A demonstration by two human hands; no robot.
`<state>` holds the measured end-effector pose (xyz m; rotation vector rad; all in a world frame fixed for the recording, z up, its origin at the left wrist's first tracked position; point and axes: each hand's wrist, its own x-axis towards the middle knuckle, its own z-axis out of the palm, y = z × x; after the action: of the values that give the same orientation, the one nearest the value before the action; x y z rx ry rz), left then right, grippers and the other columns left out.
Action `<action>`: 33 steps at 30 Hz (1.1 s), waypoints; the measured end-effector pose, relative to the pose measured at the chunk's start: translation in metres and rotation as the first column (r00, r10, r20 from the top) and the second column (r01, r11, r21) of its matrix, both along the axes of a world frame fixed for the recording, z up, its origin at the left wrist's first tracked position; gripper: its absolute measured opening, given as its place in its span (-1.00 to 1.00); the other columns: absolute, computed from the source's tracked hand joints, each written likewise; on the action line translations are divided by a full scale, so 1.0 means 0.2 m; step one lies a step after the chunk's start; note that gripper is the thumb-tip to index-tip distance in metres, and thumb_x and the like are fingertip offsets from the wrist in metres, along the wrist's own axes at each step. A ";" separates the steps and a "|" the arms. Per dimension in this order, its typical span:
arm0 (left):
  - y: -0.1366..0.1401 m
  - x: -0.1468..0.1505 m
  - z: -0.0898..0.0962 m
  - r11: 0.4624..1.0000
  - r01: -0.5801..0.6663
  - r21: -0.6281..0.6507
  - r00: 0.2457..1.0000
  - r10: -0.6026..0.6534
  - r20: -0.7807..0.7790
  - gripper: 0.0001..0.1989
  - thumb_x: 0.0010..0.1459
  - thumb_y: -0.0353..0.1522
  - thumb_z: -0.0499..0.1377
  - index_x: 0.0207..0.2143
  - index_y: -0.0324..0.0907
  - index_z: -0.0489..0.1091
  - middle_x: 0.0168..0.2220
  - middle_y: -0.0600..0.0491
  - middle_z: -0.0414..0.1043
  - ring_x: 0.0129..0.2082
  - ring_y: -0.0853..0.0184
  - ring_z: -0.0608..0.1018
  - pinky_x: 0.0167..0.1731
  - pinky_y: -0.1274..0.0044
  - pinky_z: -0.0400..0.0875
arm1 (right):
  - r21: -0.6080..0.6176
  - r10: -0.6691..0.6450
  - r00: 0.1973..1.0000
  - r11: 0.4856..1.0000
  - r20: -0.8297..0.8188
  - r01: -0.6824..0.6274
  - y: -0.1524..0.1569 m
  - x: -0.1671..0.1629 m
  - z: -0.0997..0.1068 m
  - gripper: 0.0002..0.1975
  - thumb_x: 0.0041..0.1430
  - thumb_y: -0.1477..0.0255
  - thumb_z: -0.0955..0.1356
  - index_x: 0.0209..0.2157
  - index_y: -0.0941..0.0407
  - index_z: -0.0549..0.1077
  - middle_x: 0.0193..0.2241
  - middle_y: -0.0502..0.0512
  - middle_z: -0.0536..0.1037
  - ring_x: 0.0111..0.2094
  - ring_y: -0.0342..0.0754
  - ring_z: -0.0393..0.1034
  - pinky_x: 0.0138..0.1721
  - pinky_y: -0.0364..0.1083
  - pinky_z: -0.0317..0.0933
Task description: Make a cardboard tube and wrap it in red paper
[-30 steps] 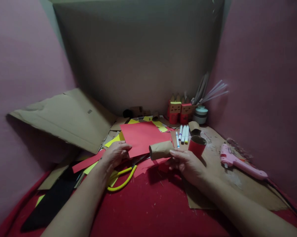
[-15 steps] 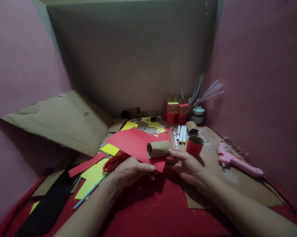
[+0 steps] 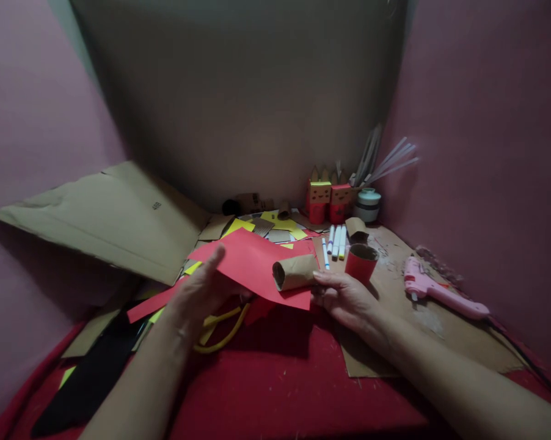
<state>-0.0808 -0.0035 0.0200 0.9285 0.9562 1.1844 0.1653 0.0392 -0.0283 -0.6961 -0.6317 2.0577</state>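
My right hand pinches the near end of a brown cardboard tube, together with the edge of a large red paper sheet beneath it. The tube lies sideways on the sheet, its hollow end facing left. At the sheet's left side is my left hand, thumb raised and apart; its other fingers are partly hidden by the paper's edge. Below that hand shows a curved yellow loop, whose kind I cannot make out. A tube wrapped in red stands upright just beyond my right hand.
A pink glue gun lies on a cardboard sheet at the right. Several markers lie behind the tubes. Two red figures with drawn faces and a pot stand at the back. A large cardboard piece leans at the left.
My left hand has moved left and up from the sheet's near edge, its thumb now raised. It hides the red scissor handles, and a yellow loop has appeared. My right hand keeps its hold.
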 end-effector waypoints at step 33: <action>0.13 -0.26 -0.10 0.876 -0.436 0.206 0.891 0.453 -0.038 -0.39 -0.28 -0.56 0.37 -0.06 -0.23 0.41 -0.46 0.00 0.58 -0.54 0.30 0.60 -0.52 0.53 0.55 | 0.235 0.156 0.917 0.938 0.368 -0.254 -0.01 0.04 0.01 -0.90 -0.16 0.46 0.45 -0.54 0.20 0.49 -0.56 0.09 0.48 -0.56 -0.12 0.35 -0.45 -0.09 0.20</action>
<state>-0.1333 0.0218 0.0006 0.9431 1.1803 1.6633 0.1731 0.0367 -0.0266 -0.8596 -1.2189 1.9934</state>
